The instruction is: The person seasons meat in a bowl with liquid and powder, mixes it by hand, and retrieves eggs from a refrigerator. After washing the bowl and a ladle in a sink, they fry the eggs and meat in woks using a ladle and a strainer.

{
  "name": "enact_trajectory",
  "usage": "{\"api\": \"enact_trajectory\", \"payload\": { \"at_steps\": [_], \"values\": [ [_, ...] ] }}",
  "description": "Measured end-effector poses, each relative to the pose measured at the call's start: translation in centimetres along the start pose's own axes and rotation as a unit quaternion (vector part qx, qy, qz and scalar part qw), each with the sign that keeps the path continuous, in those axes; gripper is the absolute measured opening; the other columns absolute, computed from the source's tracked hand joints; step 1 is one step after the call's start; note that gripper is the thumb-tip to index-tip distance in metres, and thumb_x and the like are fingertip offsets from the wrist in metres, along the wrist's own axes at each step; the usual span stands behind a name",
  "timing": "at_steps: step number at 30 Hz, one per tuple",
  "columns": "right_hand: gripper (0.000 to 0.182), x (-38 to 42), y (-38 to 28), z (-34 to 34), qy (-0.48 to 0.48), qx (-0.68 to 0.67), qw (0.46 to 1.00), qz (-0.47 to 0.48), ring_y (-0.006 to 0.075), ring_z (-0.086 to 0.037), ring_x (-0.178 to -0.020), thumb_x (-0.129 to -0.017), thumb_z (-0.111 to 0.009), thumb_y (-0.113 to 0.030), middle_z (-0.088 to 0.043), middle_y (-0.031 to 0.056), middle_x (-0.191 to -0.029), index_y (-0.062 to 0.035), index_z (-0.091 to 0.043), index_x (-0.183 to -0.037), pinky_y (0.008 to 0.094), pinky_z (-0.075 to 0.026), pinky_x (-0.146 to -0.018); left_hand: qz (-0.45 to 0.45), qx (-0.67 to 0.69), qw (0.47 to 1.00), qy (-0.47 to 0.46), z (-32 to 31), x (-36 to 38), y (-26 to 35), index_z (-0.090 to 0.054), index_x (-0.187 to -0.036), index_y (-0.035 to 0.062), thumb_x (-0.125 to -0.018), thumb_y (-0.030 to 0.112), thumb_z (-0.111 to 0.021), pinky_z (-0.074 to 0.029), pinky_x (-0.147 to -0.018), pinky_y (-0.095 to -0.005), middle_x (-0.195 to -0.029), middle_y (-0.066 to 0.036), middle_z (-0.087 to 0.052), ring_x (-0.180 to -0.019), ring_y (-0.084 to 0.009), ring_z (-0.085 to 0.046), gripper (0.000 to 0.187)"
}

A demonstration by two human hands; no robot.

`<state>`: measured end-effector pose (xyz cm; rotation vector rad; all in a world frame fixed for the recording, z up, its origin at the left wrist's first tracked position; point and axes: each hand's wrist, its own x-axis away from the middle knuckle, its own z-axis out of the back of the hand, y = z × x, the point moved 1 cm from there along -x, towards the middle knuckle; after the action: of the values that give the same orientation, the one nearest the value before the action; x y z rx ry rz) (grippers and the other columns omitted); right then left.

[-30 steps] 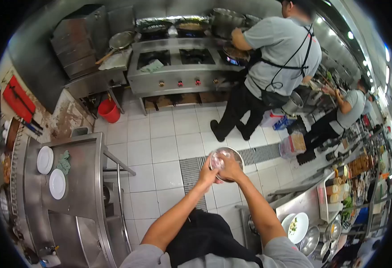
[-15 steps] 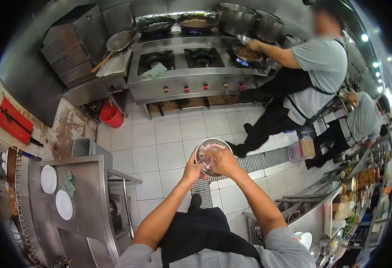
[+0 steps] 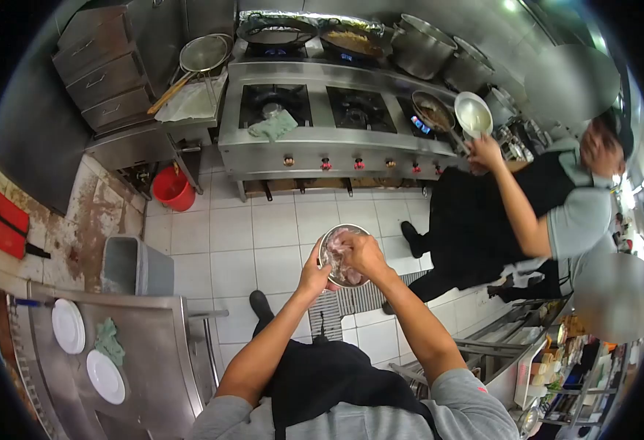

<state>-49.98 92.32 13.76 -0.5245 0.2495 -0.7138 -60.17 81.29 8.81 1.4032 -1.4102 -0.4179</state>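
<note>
Bowl (image 3: 340,256) of pale meat is held out in front of the chest: left hand (image 3: 313,277) grips its near rim from below, right hand (image 3: 364,251) is curled inside, fingers closed on the contents. Compared with half a second ago, both hands keep the same hold, while the co-worker (image 3: 516,213) beyond the right hand has turned and now lifts a ladle (image 3: 473,114). White tiled floor (image 3: 256,242) lies under the hands; the stove (image 3: 329,121) stands beyond them, plates (image 3: 68,326) left of the left arm.
</note>
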Motion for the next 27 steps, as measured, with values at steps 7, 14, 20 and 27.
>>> {"api": "enact_trajectory", "payload": {
  "at_steps": [7,14,20,27],
  "values": [
    [0.059,-5.9,-4.8,1.6,0.067,0.003,0.998,0.023,0.0384,-0.060,-0.097,-0.065,-0.069,-0.008,-0.061,0.0232,-0.108,-0.0087,-0.055,-0.122,0.0432,-0.049,-0.084,-0.109,-0.010,0.994,-0.023,4.6,-6.0,6.4,-0.027,-0.144,0.0144,-0.076,-0.009,-0.045,-0.056,-0.043,-0.0281,-0.122,-0.019,-0.046,-0.065,-0.0245,-0.065,0.075],
    [0.047,-12.2,-4.2,-1.2,0.176,0.013,0.979,-0.099,0.0400,-0.061,-0.086,-0.062,-0.074,-0.012,-0.063,0.0197,-0.092,-0.0078,-0.057,-0.105,0.0436,-0.049,-0.075,-0.081,-0.011,0.992,-0.098,6.2,-9.7,11.5,-0.025,-0.144,0.0136,-0.078,-0.008,-0.047,-0.056,-0.041,-0.0288,-0.124,-0.019,-0.044,-0.067,-0.0261,-0.065,0.073],
    [0.034,-15.5,-2.2,0.3,0.155,0.081,0.982,-0.068,0.0366,-0.063,-0.085,-0.066,-0.064,-0.004,-0.065,0.0179,-0.089,-0.0084,-0.067,-0.100,0.0412,-0.050,-0.074,-0.001,-0.030,0.995,-0.100,6.2,-12.4,14.1,-0.021,-0.145,0.0183,-0.081,-0.006,-0.045,-0.056,-0.043,-0.0276,-0.123,-0.017,-0.050,-0.072,-0.0230,-0.066,0.073],
    [0.052,-18.4,-0.9,2.9,0.107,-0.139,0.980,-0.095,0.0374,-0.060,-0.099,-0.063,-0.068,-0.008,-0.062,0.0235,-0.101,-0.0055,-0.061,-0.115,0.0419,-0.047,-0.088,-0.015,-0.073,0.993,-0.090,6.2,-17.3,14.7,-0.022,-0.145,0.0217,-0.084,-0.002,-0.047,-0.057,-0.046,-0.0276,-0.125,-0.014,-0.050,-0.080,-0.0221,-0.065,0.069]
  ]
}}
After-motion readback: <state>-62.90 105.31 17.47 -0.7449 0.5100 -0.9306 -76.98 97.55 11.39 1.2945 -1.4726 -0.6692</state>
